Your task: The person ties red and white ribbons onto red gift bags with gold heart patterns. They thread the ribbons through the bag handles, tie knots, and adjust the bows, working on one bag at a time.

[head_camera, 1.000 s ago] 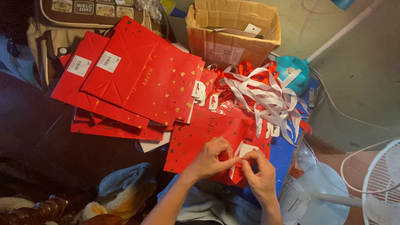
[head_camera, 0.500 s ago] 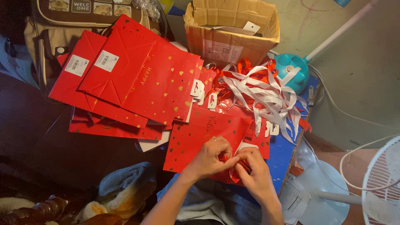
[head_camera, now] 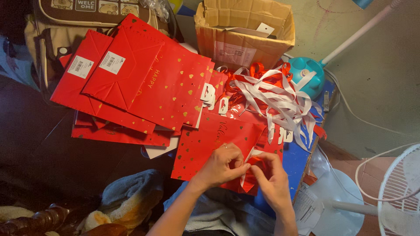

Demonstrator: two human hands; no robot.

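A flat red gift bag (head_camera: 205, 142) with gold hearts lies in front of me on a blue surface. My left hand (head_camera: 221, 166) rests on its lower right part and pinches its top edge. My right hand (head_camera: 271, 179) meets it there, fingers closed on a red ribbon (head_camera: 253, 168) at the bag's edge. Beyond the hands lies a tangle of white and red ribbons (head_camera: 280, 98) with small white tags.
A stack of flat red gift bags (head_camera: 131, 87) fans out at the left. An open cardboard box (head_camera: 245, 32) stands at the back, a teal object (head_camera: 306, 74) beside it. A white fan (head_camera: 393, 188) stands at the right. Cloth (head_camera: 127, 196) lies at lower left.
Both hands stay together at the bag's edge; the fingers have shifted slightly on the ribbon. The view has moved a little.
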